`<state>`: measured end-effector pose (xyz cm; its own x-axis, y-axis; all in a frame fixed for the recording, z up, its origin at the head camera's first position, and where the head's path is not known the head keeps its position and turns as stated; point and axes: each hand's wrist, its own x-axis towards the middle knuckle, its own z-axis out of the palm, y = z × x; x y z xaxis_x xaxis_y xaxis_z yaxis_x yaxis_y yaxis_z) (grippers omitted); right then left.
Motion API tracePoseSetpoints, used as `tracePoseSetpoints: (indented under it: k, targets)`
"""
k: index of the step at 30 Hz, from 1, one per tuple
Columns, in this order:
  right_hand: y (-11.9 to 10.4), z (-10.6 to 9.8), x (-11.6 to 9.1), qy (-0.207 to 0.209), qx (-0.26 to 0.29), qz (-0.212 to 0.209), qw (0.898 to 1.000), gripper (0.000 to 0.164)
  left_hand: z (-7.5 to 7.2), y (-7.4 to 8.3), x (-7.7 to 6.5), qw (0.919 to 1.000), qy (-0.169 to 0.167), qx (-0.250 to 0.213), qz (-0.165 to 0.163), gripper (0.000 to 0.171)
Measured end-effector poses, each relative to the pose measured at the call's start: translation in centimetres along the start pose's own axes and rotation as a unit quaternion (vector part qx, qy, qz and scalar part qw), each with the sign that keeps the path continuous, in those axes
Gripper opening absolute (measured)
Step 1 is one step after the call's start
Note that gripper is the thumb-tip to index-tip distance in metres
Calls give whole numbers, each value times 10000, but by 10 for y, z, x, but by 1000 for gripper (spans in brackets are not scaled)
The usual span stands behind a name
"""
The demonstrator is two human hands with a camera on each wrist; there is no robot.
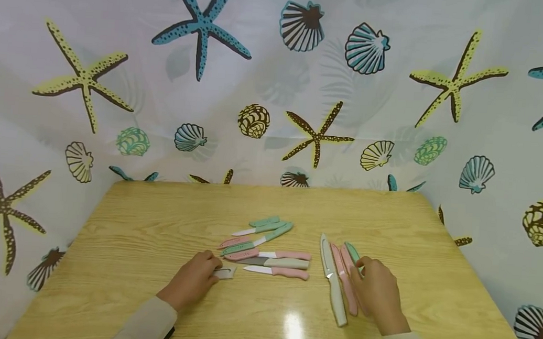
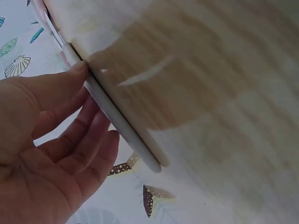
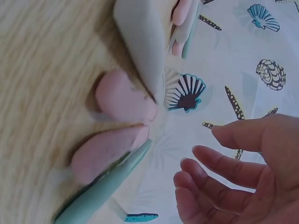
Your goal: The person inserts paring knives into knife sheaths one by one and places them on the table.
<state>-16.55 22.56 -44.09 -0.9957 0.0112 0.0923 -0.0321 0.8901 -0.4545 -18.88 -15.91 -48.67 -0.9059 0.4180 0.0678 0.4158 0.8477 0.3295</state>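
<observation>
My left hand (image 1: 193,279) pinches a white blade cover (image 1: 227,273) between thumb and fingers, low at the tabletop. In the left wrist view, the thumb lies against a long, pale strip (image 2: 119,121). Over the right-hand group hovers my right hand (image 1: 376,290), its fingers loosely bent and nothing between them. That group has a white knife (image 1: 336,295), two pink knives (image 1: 349,295) and a green one (image 1: 353,251), side by side; the hand partly hides the last two. Their handles, white (image 3: 142,51), pink (image 3: 110,154) and green (image 3: 93,200), show in the right wrist view.
Mid-table lie a pink-handled knife (image 1: 290,272), a grey-handled knife (image 1: 288,263) and another pink one (image 1: 296,255). Behind them are green knives (image 1: 278,232), a green cover (image 1: 265,221) and pink covers (image 1: 242,255). A patterned curtain (image 1: 258,84) hangs around the wooden table (image 1: 155,208).
</observation>
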Motion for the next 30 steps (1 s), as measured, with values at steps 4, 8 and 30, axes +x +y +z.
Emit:
tracePoseSetpoints:
  k: [4, 8, 30]
  targets:
    - [-7, 3, 3, 67, -36, -48, 10000, 23, 1, 1, 2, 9971, 192, 370, 639, 23]
    - [-18, 10, 5, 41, -62, -240, 9997, 20, -2, 0, 2, 9929, 122, 695, 956, 24]
    - [-57, 41, 7, 26, -83, -917, 9957, 15, -36, 14, 4, 9699, 1290, 599, 1978, 30]
